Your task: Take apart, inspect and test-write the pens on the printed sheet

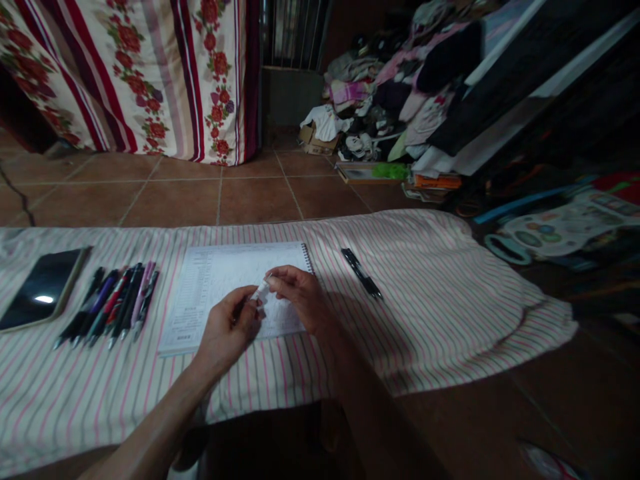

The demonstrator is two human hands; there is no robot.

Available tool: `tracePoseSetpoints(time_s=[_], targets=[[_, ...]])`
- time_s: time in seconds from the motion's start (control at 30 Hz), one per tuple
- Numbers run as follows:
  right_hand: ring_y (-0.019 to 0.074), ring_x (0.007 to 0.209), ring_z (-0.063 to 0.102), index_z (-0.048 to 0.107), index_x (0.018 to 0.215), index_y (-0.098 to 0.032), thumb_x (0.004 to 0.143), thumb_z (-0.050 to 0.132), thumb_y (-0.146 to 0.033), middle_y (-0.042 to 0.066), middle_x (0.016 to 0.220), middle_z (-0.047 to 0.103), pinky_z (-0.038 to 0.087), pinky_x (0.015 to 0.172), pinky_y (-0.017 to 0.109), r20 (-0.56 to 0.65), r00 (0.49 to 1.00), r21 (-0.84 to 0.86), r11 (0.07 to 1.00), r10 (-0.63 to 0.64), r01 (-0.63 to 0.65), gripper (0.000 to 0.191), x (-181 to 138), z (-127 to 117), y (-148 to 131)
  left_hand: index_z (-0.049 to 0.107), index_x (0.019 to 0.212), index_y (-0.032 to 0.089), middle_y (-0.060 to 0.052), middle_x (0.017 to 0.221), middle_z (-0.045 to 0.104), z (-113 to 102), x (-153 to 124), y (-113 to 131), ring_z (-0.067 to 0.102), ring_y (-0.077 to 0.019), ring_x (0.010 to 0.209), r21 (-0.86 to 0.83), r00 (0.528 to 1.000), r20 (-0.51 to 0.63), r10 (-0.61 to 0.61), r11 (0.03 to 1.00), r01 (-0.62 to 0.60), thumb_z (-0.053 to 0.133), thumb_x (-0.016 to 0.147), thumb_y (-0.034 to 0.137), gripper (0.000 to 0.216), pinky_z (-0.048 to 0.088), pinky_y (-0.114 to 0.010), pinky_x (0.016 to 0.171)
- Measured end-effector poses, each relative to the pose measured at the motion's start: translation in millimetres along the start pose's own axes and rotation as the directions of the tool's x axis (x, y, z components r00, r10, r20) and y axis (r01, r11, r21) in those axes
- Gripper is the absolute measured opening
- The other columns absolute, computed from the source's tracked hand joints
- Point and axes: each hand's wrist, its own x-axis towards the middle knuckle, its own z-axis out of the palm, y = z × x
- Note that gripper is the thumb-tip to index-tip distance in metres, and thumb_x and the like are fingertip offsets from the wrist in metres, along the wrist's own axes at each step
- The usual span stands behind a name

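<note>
Over the spiral notebook, both hands meet at a small whitish tube-like piece, too blurred to name for sure. My left hand is closed around its lower end with thumb and fingers. At its upper end, the thumb and forefinger of my right hand pinch together near a thin tip. The notebook lies under both hands, its spiral edge to the right and print down its left side. Black pens lie on the cloth to the right of the notebook.
A striped cloth covers the table. On the left lie a row of several pens and a dark-screened phone or tablet. Beyond are a tiled floor, a floral curtain and a clothes heap.
</note>
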Motion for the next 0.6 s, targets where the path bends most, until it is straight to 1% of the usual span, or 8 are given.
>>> tracePoseSetpoints(time_s=[0.1, 0.23, 0.43, 0.6], targets=[[0.0086, 0.060, 0.051, 0.064, 0.078, -0.017, 0.063, 0.066, -0.032, -0.002, 0.067, 0.060, 0.039, 0.058, 0.023, 0.005, 1.000, 0.003, 1.000, -0.021, 0.021, 0.021, 0.0, -0.3, -0.1, 0.057, 0.097, 0.014, -0.002, 0.073, 0.060, 2.2, -1.2, 7.9, 0.052, -0.0091, 0.052, -0.115, 0.999, 0.022, -0.050, 0.992, 0.052, 0.054, 0.076, 0.035, 0.029, 0.040, -0.022, 0.047], [0.0086, 0.059, 0.051, 0.064, 0.079, -0.017, 0.064, 0.066, -0.033, -0.002, 0.065, 0.059, 0.039, 0.057, 0.023, 0.004, 1.000, 0.010, 1.000, -0.025, 0.025, 0.022, -0.4, -1.0, -0.5, 0.056, 0.095, 0.013, -0.002, 0.068, 0.059, 4.2, -1.6, 11.9, 0.049, -0.0089, 0.050, -0.194, 0.997, 0.041, -0.068, 0.978, 0.075, 0.056, 0.074, 0.037, 0.032, 0.039, -0.022, 0.046], [0.0083, 0.057, 0.050, 0.064, 0.079, -0.017, 0.062, 0.067, -0.033, -0.001, 0.065, 0.060, 0.039, 0.056, 0.023, 0.003, 0.999, 0.010, 0.999, -0.045, 0.045, 0.023, 0.2, -2.4, 0.9, 0.054, 0.103, 0.014, -0.002, 0.072, 0.059, 4.6, -1.2, 5.9, 0.052, -0.0105, 0.057, -0.193, 0.995, 0.088, -0.039, 0.980, 0.055, 0.051, 0.080, 0.036, 0.032, 0.041, -0.024, 0.053], [0.0086, 0.058, 0.050, 0.064, 0.077, -0.017, 0.062, 0.066, -0.032, -0.001, 0.066, 0.061, 0.040, 0.057, 0.023, 0.000, 1.000, -0.007, 0.999, -0.031, 0.031, 0.021, -1.0, -2.8, -1.1, 0.055, 0.102, 0.014, -0.002, 0.073, 0.059, 4.4, -1.7, 6.5, 0.052, -0.0109, 0.058, -0.203, 0.995, 0.089, -0.045, 0.977, 0.063, 0.051, 0.080, 0.036, 0.032, 0.041, -0.024, 0.053]])
